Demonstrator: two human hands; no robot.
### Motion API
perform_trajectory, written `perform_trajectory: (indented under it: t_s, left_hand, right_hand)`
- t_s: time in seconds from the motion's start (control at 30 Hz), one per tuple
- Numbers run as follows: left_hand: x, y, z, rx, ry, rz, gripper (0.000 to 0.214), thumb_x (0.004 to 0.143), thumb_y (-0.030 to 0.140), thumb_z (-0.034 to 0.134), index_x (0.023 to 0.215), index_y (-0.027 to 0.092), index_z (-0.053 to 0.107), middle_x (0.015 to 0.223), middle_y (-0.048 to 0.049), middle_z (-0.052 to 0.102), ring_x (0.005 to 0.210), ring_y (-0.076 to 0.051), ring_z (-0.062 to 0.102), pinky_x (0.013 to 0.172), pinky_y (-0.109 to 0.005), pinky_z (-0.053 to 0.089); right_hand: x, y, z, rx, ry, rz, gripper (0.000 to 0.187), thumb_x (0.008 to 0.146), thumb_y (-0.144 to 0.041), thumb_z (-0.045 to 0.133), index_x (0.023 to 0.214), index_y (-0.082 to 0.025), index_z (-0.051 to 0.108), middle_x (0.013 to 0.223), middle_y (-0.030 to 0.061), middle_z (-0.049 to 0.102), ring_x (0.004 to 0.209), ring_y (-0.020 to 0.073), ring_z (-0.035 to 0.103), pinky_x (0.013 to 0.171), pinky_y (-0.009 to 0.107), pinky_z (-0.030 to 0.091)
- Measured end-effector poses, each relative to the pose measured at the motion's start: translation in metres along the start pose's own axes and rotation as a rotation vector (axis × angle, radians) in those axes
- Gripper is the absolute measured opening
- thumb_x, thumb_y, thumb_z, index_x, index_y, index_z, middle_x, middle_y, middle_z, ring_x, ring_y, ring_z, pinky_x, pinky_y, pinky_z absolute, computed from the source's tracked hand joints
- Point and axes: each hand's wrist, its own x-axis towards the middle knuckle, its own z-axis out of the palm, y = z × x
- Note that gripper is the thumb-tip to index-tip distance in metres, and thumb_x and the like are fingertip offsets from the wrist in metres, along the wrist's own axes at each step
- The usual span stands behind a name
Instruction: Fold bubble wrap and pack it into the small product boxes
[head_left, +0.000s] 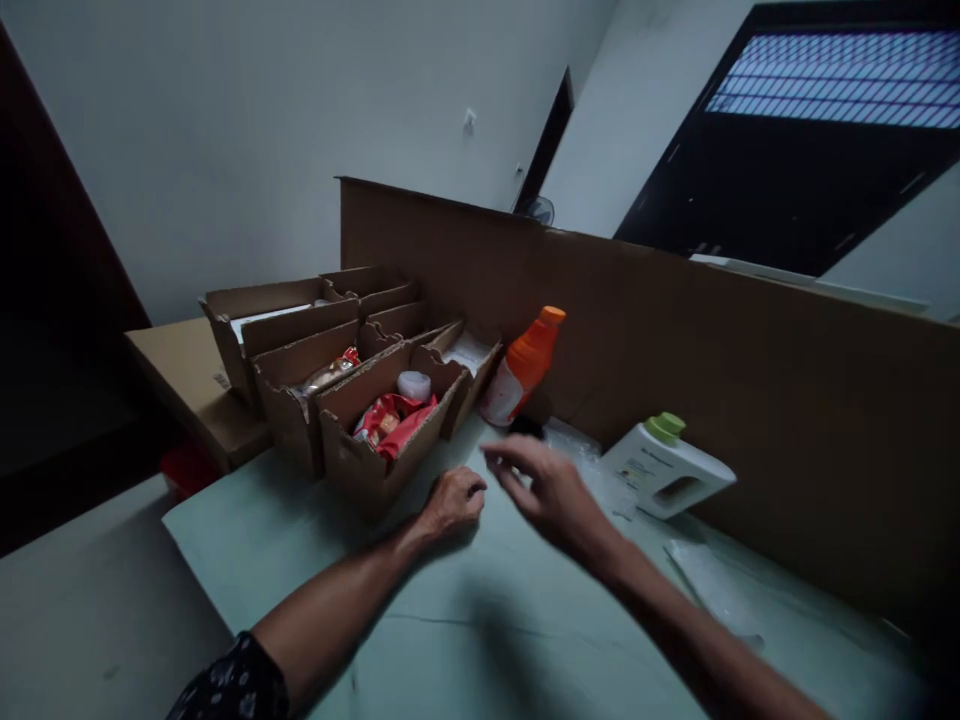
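My left hand (452,503) rests on the pale green table (315,560) as a loose fist, just in front of the nearest cardboard box (375,440). That box holds red packets (395,420) and a small white jar (414,385). My right hand (544,485) hovers over the table with its fingers spread and empty, close to a small dark object (525,427) and some clear plastic wrap (574,445). An orange bottle (523,366) leans just behind it. A white jug with a green cap (664,468) stands to the right.
Several open cardboard boxes (300,345) stand in a row at the table's left rear. A tall cardboard sheet (675,330) walls off the back. A flat carton (187,385) lies at left, with something red (184,468) beneath. Clear plastic bags (720,585) lie at right.
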Motion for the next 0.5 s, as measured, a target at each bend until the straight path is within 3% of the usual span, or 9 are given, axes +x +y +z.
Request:
perform_trajectory:
  t_s: [0.07,0.13,0.23,0.33,0.5]
  left_hand:
    - [0.000,0.000,0.002,-0.049,0.043,-0.030,0.011,0.091,0.016,0.062,0.097,0.014,0.071,0.097,-0.0062,0.073,0.093,-0.019,0.068,0.088,-0.036,0.055]
    - [0.000,0.001,0.003,-0.086,0.084,-0.051,0.018,0.083,0.007,0.059,0.090,0.015,0.073,0.091,-0.0065,0.074,0.089,-0.019,0.068,0.085,-0.033,0.053]
    - [0.001,0.003,0.004,-0.127,0.123,-0.063,0.023,0.078,0.006,0.057,0.088,0.016,0.075,0.090,-0.0064,0.075,0.087,-0.020,0.067,0.082,-0.032,0.052]
    - [0.002,0.003,0.006,-0.153,0.138,-0.067,0.024,0.075,0.005,0.055,0.085,0.016,0.074,0.086,-0.0065,0.075,0.086,-0.020,0.067,0.082,-0.032,0.050]
    - [0.001,0.004,0.008,-0.172,0.155,-0.073,0.024,0.074,0.005,0.054,0.083,0.017,0.073,0.084,-0.0067,0.073,0.083,-0.020,0.065,0.081,-0.032,0.049]
  right_hand:
    - [0.077,-0.002,-0.002,-0.231,-0.078,0.064,0.030,0.096,-0.023,0.049,0.116,-0.022,0.071,0.105,0.0078,0.077,0.093,0.0206,0.072,0.081,0.030,0.054]
    - [0.142,-0.010,0.012,-0.473,-0.266,0.060,0.030,0.097,-0.030,0.052,0.118,-0.023,0.071,0.109,0.0085,0.077,0.100,0.0241,0.073,0.080,0.031,0.054]
    - [0.205,-0.022,0.038,-0.578,-0.406,0.048,0.026,0.088,-0.029,0.066,0.109,-0.018,0.075,0.110,0.0152,0.077,0.104,0.0291,0.073,0.082,0.031,0.055]
    - [0.231,-0.021,0.050,-0.598,-0.431,0.054,0.028,0.084,-0.023,0.069,0.109,-0.013,0.076,0.110,0.0206,0.076,0.107,0.0313,0.072,0.087,0.034,0.056]
    - [0.221,-0.019,0.056,-0.582,-0.454,0.047,0.030,0.081,-0.021,0.069,0.109,-0.013,0.077,0.111,0.0207,0.076,0.110,0.0313,0.071,0.090,0.034,0.055]
